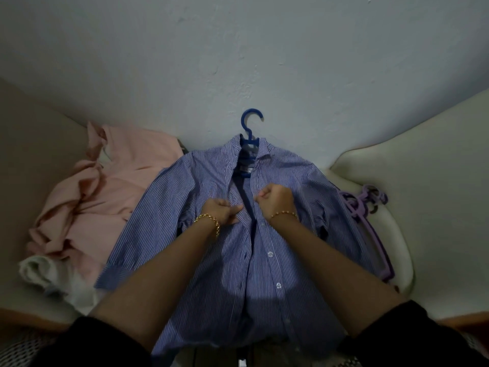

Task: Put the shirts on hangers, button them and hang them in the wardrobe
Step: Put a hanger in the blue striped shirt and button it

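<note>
A blue-and-white striped shirt lies flat in front of me on a blue hanger, whose hook points toward the wall. The front is open near the collar. My left hand pinches the left front edge of the shirt just below the collar. My right hand grips the right front edge with the buttons, a short gap away. Clear buttons run down the right placket below my wrist.
A pink shirt lies crumpled to the left, with a white garment below it. Purple hangers rest on a cream cushioned armrest at the right. A pale wall stands behind.
</note>
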